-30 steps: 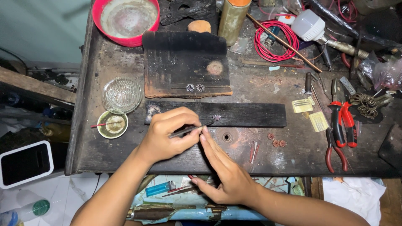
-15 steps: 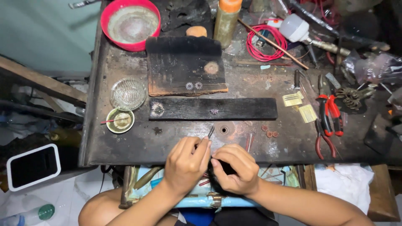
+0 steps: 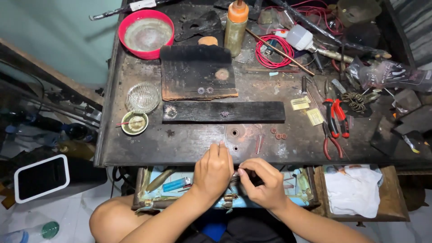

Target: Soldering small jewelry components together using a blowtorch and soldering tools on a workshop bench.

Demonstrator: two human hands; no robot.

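Head view: both hands have dropped off the bench, left hand (image 3: 215,170) and right hand (image 3: 263,185) pinching a small piece (image 3: 235,174) over the drawer (image 3: 148,189).

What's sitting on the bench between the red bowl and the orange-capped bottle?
In the head view, between the red bowl and the orange-capped bottle lie a dark, charred lump and, just below it, a small tan rounded piece.
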